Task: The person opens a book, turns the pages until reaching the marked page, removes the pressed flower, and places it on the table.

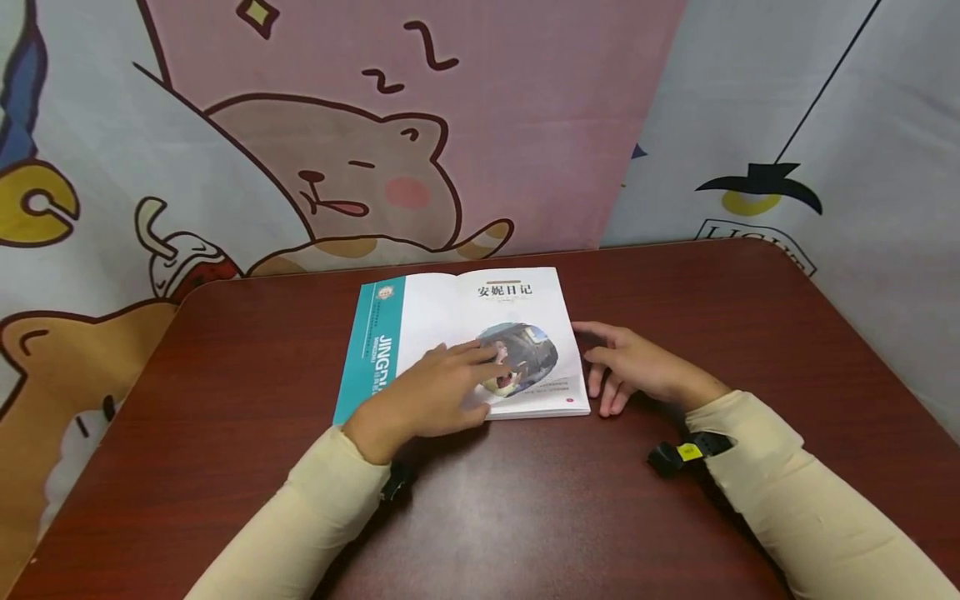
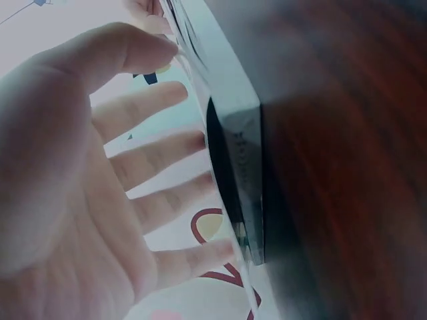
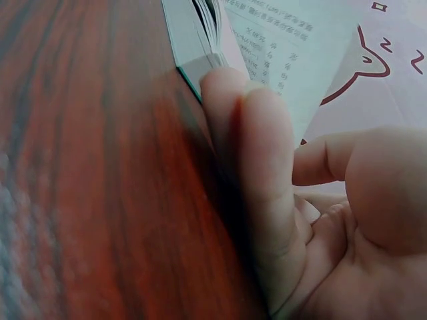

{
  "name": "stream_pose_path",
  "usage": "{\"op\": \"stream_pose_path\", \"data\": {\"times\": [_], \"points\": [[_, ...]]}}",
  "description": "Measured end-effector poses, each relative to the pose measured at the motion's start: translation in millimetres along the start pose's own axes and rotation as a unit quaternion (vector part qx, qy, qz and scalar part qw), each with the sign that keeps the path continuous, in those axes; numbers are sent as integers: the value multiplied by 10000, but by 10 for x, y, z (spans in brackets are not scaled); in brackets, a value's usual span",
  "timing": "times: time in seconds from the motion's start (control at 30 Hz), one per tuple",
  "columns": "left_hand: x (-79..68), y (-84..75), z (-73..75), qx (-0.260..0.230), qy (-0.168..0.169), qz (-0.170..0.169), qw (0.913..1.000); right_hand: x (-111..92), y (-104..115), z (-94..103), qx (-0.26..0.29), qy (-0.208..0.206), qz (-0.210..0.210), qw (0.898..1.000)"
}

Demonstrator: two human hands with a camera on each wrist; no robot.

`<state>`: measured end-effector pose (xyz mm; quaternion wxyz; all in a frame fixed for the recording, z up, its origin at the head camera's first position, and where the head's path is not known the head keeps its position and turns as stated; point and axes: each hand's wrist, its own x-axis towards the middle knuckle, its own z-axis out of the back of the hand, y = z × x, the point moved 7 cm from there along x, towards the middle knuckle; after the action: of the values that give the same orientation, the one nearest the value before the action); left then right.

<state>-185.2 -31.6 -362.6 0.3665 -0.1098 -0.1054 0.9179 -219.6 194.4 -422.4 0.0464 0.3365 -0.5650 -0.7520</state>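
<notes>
An open paperback book lies on the table, with a teal flap along its left side and a title page printed with Chinese characters and a picture on the right. My left hand rests across the pages, fingers spread and reaching onto the picture. In the left wrist view its fingertips meet a thin page standing slightly off the page block. Beside the book's right edge is my right hand, index finger and thumb right at the page edge. The right wrist view shows the raised page's printed underside.
The reddish-brown wooden table extends around the book on all sides. Behind it hangs a cartoon-printed cloth. A black strap with a yellow tag sits at the right wrist, and both forearms wear cream sleeves.
</notes>
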Motion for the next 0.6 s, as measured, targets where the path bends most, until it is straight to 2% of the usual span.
{"op": "stream_pose_path", "data": {"times": [0.13,0.33,0.6], "points": [[1,-48,12,101,-107,-194,9997,-1,2,3,-18,0,21,10000],[16,-90,11,433,-348,-295,9980,10,-8,6,-32,-51,18,10000],[15,-141,1,639,-588,-525,9948,15,-5,-5,-81,-3,15,10000]]}}
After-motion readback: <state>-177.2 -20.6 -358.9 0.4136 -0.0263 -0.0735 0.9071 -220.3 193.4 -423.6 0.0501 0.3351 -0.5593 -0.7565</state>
